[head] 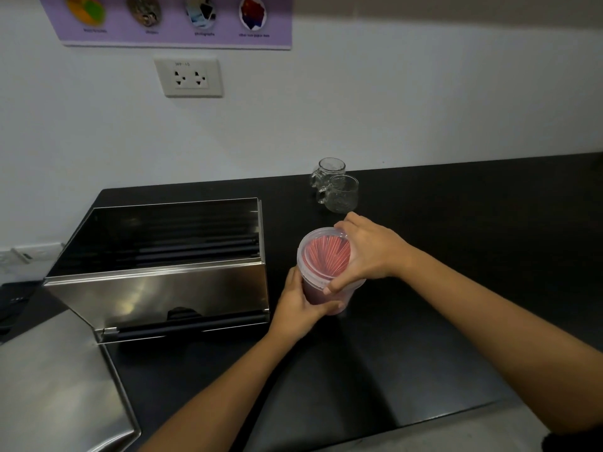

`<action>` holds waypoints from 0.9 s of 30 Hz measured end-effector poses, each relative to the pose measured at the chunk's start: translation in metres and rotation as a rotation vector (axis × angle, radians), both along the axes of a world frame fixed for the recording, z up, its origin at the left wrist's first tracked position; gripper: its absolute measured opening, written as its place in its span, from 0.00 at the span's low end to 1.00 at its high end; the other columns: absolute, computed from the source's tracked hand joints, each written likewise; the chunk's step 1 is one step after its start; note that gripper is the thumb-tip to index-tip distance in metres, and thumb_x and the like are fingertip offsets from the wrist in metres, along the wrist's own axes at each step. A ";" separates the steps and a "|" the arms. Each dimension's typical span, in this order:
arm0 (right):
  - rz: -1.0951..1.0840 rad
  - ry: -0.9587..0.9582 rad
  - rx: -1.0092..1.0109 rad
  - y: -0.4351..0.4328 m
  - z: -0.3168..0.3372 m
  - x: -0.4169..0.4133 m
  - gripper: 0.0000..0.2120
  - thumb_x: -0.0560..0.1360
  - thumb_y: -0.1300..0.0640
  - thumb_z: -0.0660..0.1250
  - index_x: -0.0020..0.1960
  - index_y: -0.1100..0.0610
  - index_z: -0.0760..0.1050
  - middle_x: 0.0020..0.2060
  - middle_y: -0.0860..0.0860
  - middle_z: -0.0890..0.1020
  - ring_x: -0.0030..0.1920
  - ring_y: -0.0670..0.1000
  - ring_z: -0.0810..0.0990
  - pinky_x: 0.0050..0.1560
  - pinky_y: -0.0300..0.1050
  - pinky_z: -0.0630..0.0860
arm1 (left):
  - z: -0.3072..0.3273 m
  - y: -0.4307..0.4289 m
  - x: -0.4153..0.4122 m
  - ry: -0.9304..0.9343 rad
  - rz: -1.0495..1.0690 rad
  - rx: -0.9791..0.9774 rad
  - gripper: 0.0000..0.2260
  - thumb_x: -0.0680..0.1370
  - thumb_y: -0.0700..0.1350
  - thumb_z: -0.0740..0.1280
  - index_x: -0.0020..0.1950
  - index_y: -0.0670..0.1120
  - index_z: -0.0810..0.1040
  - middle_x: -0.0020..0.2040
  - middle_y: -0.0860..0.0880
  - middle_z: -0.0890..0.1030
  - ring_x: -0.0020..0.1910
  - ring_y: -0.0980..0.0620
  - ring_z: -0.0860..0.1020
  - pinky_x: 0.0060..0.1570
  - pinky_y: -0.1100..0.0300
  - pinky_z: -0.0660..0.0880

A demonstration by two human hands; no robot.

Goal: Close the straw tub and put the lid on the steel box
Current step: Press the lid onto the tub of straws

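A clear plastic tub [321, 296] full of red straws stands on the black counter, right of the steel box. Its clear lid [318, 256] lies on the tub's mouth. My left hand [298, 305] wraps around the tub's lower side. My right hand [365, 251] presses on the lid's right rim, thumb at the front edge. The steel box [156, 285] is open on top, with dark rods inside. Its flat steel lid [58, 380] lies at the lower left, beside the box.
Two glass mugs [337, 190] stand behind the tub near the wall. The black counter [424, 337] stretches right and forward to its front edge. A wall socket [189, 78] and a purple poster [176, 19] hang above the box.
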State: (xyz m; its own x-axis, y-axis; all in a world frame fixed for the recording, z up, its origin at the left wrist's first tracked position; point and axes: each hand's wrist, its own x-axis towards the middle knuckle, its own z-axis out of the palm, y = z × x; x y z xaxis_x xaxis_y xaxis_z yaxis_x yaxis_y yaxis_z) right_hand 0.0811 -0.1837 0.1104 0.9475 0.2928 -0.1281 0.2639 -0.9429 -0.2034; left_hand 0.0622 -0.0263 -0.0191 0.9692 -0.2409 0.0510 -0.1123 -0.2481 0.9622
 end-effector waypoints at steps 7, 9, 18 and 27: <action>-0.034 0.077 0.068 0.000 -0.006 -0.001 0.57 0.49 0.30 0.71 0.69 0.55 0.55 0.58 0.48 0.63 0.56 0.46 0.62 0.55 0.47 0.69 | 0.004 0.001 0.000 0.034 -0.011 0.028 0.39 0.58 0.52 0.79 0.64 0.58 0.62 0.58 0.60 0.69 0.57 0.62 0.70 0.53 0.69 0.67; -0.046 0.097 0.102 0.000 -0.008 -0.002 0.58 0.50 0.31 0.72 0.70 0.54 0.53 0.60 0.49 0.62 0.58 0.47 0.61 0.58 0.48 0.68 | 0.005 0.002 -0.001 0.050 -0.024 0.034 0.42 0.59 0.51 0.79 0.67 0.55 0.62 0.62 0.57 0.69 0.61 0.59 0.69 0.57 0.65 0.67; -0.137 0.211 0.390 -0.004 -0.017 -0.015 0.60 0.54 0.37 0.76 0.73 0.53 0.45 0.67 0.46 0.53 0.68 0.50 0.54 0.67 0.51 0.59 | 0.017 0.002 -0.006 0.130 -0.107 0.023 0.44 0.62 0.47 0.78 0.71 0.52 0.55 0.64 0.56 0.66 0.64 0.57 0.65 0.62 0.61 0.65; -0.246 0.142 0.529 -0.024 -0.016 -0.035 0.51 0.60 0.37 0.72 0.73 0.55 0.50 0.69 0.53 0.58 0.69 0.53 0.60 0.67 0.52 0.63 | 0.010 0.018 -0.038 0.148 -0.031 0.200 0.46 0.66 0.51 0.75 0.75 0.45 0.51 0.75 0.46 0.57 0.73 0.50 0.58 0.66 0.63 0.56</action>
